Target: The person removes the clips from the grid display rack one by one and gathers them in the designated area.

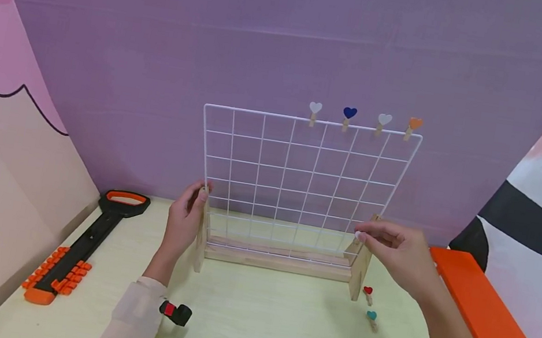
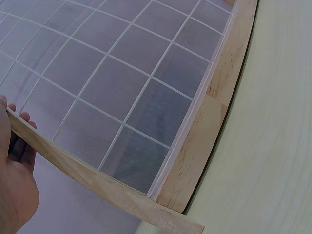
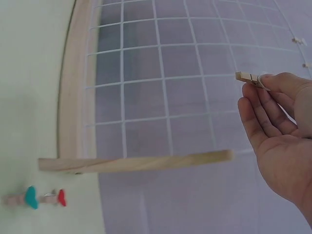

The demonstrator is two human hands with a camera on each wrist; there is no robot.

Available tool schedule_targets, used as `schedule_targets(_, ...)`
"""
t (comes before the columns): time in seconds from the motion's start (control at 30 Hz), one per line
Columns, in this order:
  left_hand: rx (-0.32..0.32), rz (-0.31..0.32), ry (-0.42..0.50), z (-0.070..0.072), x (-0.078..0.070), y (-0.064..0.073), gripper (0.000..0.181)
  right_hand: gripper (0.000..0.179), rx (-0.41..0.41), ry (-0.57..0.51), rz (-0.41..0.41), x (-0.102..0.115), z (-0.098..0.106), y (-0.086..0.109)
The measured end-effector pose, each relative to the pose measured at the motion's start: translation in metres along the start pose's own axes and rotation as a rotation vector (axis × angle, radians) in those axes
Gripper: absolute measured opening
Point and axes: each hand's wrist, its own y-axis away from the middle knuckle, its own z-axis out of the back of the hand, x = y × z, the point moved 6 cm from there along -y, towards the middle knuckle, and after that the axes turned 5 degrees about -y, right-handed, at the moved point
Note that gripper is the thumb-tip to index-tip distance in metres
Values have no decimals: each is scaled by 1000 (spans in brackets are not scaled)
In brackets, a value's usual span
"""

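A white wire grid rack (image 1: 271, 165) stands upright in a wooden base (image 1: 278, 263). My left hand (image 1: 183, 220) grips the rack's left wooden post (image 2: 97, 183) near its top, thumb in front and fingers behind. Between thumb and fingertips, my right hand (image 1: 400, 252) pinches a small wooden clothespin (image 3: 247, 77) with a white heart, in front of the grid's lower right. Several heart clothespins sit along the top wire, among them a dark blue one (image 1: 350, 113) and an orange one (image 1: 415, 124). Red (image 1: 368, 293) and teal (image 1: 372, 317) heart clothespins lie on the table below my right hand.
At the left lies a black tool with an orange-rimmed handle (image 1: 107, 226) and orange pieces along its lower end. A long orange board (image 1: 495, 325) lies at the right, beside my right forearm. A purple backdrop (image 1: 290, 37) rises behind the rack.
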Motion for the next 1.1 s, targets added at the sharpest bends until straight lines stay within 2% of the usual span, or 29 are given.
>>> schedule_targets(0.3, -7, -6, 14, 0, 0, 1, 36, 22, -36, 7, -43, -33, 1, 21)
schedule_targets(0.6, 12, -5, 12, 0, 0, 1, 38, 23, -53, 9, -82, -61, 0, 44)
schedule_targets(0.73, 8, -17, 15, 0, -1, 1, 37, 24, -54, 24, -140, -76, 3, 53)
schedule_targets(0.9, 6, -23, 16, 0, -1, 1, 37, 28, -52, 18, -200, -97, 6, 61)
schedule_targets(1.1, 7, -9, 9, -1, 0, 0, 37, 27, -60, -11, -203, -120, 5, 65)
